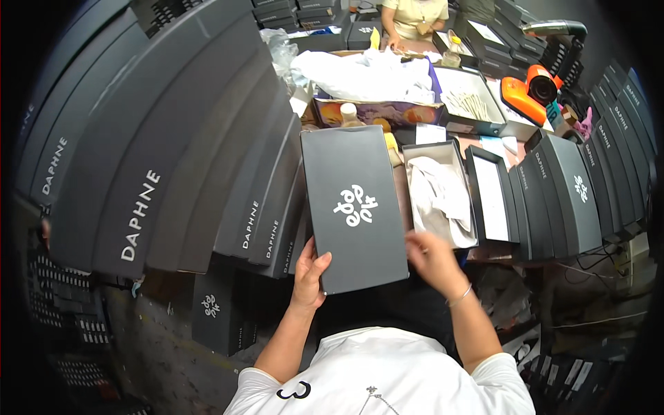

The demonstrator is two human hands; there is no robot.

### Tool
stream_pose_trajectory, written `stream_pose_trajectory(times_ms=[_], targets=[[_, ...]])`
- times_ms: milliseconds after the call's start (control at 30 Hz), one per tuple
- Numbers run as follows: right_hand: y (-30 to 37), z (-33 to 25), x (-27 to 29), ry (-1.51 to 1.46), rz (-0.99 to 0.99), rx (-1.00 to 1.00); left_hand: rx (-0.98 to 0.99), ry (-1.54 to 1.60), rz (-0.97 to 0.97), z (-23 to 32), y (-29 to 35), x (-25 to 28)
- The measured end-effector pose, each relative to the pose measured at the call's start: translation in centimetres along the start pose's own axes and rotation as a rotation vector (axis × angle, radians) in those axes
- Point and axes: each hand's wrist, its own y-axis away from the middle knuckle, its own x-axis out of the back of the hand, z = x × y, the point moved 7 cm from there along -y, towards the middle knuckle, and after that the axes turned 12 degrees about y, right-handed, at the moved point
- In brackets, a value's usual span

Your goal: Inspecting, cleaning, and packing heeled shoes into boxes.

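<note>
A closed dark grey shoebox (354,256) with a white emblem on its lid is held in front of me, tilted toward me. My left hand (311,273) grips its lower left side, with the thumb on the lid. Beside the box's lower right edge is my right hand (434,263); its fingers are blurred and partly turned away, so I cannot tell whether they touch the box. To the right lies an open shoebox (465,240) with crumpled white cloth or paper (439,194) inside. A separate dark lid with a white inside (492,197) rests next to it.
Tall stacks of dark shoeboxes (173,145) rise on the left, and more shoeboxes (553,194) stand in a row on the right. Farther back are a carton (377,114) with white wrapping, a tray of thin sticks (470,104), an orange tool (522,100) and another person (415,17).
</note>
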Motion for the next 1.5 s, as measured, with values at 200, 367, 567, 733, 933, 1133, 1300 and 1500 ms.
stream_pose_trajectory(times_ms=[200,367,567,733,933,1133,1300,1500], targets=[[4.4,-3.6,-5.6,0.307,-0.236,0.344,-0.074,-0.212,0.025,4.5,4.8,1.2],[5.6,-1.9,-10.9,0.665,-0.405,0.395,-0.150,-0.327,0.031,5.9,8.3,1.5],[5.6,-2.7,-6.3,0.271,-0.051,0.428,0.012,-0.080,0.001,4.2,8.7,3.0],[6.9,1.5,-4.3,-0.789,-0.194,-0.327,0.171,-0.051,0.176,-2.2,3.9,5.0],[4.9,1.4,-4.1,-0.207,-0.057,-0.085,-0.128,-1.042,0.068,-3.1,-2.0,4.3],[5.3,1.9,-6.0,-0.389,-0.093,-0.210,-0.115,-1.054,0.151,-1.5,-2.1,4.9],[6.3,2.1,-7.1,-0.392,-0.143,-0.261,0.105,-0.638,0.208,-5.5,0.1,8.7],[7.8,5.6,-10.2,-0.442,-0.204,-0.334,0.471,-0.306,0.364,-9.3,1.8,10.9]])
